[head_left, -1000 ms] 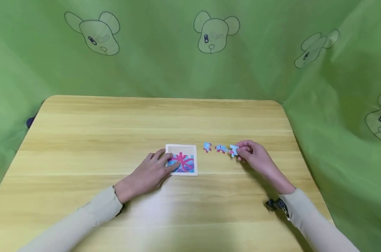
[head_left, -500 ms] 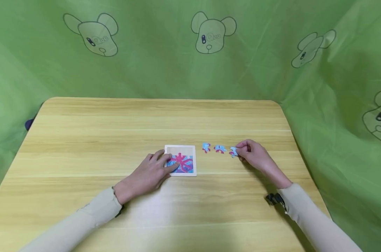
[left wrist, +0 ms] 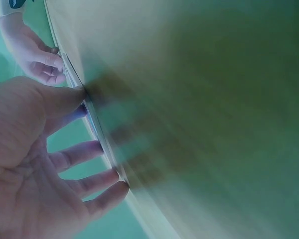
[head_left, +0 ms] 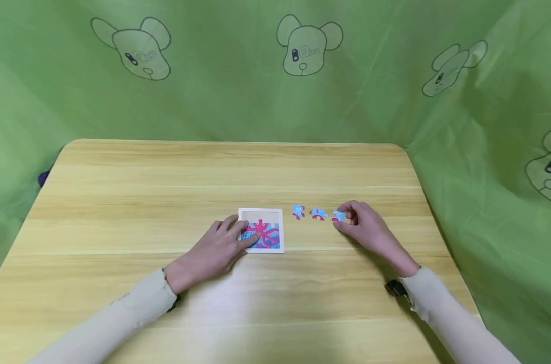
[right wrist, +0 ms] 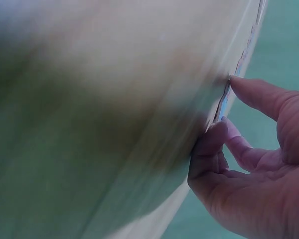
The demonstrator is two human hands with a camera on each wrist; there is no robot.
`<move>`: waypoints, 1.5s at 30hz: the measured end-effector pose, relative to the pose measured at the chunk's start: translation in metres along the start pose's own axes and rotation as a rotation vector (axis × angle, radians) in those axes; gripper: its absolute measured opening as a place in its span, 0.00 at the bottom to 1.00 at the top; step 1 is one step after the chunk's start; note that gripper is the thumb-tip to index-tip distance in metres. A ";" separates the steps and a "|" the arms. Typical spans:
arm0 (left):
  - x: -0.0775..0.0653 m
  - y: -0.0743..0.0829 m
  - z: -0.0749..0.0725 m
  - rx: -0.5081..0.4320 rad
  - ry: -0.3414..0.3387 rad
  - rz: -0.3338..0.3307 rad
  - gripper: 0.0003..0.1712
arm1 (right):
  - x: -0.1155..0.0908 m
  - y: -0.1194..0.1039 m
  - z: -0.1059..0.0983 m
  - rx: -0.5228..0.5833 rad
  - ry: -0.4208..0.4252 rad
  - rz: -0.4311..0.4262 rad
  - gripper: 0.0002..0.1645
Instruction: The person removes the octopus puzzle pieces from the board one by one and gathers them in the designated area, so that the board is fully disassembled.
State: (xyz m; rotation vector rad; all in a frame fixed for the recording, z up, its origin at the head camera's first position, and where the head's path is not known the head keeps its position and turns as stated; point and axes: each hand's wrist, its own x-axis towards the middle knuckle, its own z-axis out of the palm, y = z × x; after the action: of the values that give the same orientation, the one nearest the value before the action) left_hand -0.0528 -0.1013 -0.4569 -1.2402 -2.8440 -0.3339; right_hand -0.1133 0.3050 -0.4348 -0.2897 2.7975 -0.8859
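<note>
My left hand point(head_left: 216, 247) rests on the left side of a small white-framed jigsaw puzzle point(head_left: 282, 232). Its thumb lies over the pink octopus picture, and the upper strip of the tray shows bare wood. In the left wrist view, the fingers point(left wrist: 79, 154) are spread and fairly straight against the frame. To the right, my right hand point(head_left: 368, 222) holds a blue and pink puzzle piece point(head_left: 339, 215) at the table between thumb and fingers. The right wrist view shows this piece point(right wrist: 223, 105) edge-on, with the thumb at one end and curled fingers at the other.
Two more blue and pink pieces, a left one point(head_left: 298, 211) and a middle one point(head_left: 319, 214), lie in a row between the frame and my right hand. They rest on a wood-grain table point(head_left: 211, 172). A green curtain point(head_left: 234, 91) with printed bear heads hangs behind and beside it.
The right hand has lowered its piece to the table, at the right end of the row. Its thumb has shifted to the piece's near left edge. The left hand has stayed put.
</note>
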 end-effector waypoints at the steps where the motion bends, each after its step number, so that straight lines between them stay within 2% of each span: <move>1: 0.000 0.000 0.000 -0.001 -0.003 -0.001 0.26 | 0.000 0.000 0.000 -0.003 -0.003 0.006 0.19; 10: 0.002 -0.001 0.000 -0.011 -0.014 -0.007 0.26 | 0.000 -0.002 -0.002 -0.011 -0.013 -0.006 0.19; 17: 0.001 -0.002 -0.002 -0.032 -0.004 -0.003 0.26 | -0.002 -0.005 -0.003 0.008 -0.007 0.033 0.26; 22: -0.002 -0.004 0.000 -0.032 -0.001 -0.001 0.25 | -0.005 -0.007 0.000 0.051 0.017 0.045 0.29; 29: -0.008 -0.007 -0.008 -0.062 0.006 -0.013 0.26 | -0.011 -0.020 0.004 0.154 0.040 0.036 0.25; 32: -0.011 -0.011 -0.012 -0.065 0.008 -0.026 0.30 | -0.010 -0.031 0.009 0.189 0.037 0.028 0.24; 36: -0.011 -0.018 -0.015 -0.088 -0.001 -0.097 0.39 | -0.006 -0.046 0.021 0.247 0.011 0.008 0.18; 41: -0.003 -0.025 -0.015 -0.146 -0.041 -0.175 0.53 | -0.002 -0.068 0.037 0.321 -0.046 -0.049 0.15; 45: 0.002 -0.028 -0.014 -0.165 -0.067 -0.200 0.56 | 0.002 -0.088 0.051 0.340 -0.104 -0.103 0.16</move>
State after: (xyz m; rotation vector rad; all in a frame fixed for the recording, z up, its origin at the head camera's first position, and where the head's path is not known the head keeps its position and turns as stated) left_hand -0.0756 -0.1208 -0.4483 -1.0072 -3.0595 -0.5527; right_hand -0.0921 0.2060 -0.4243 -0.4139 2.5001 -1.3063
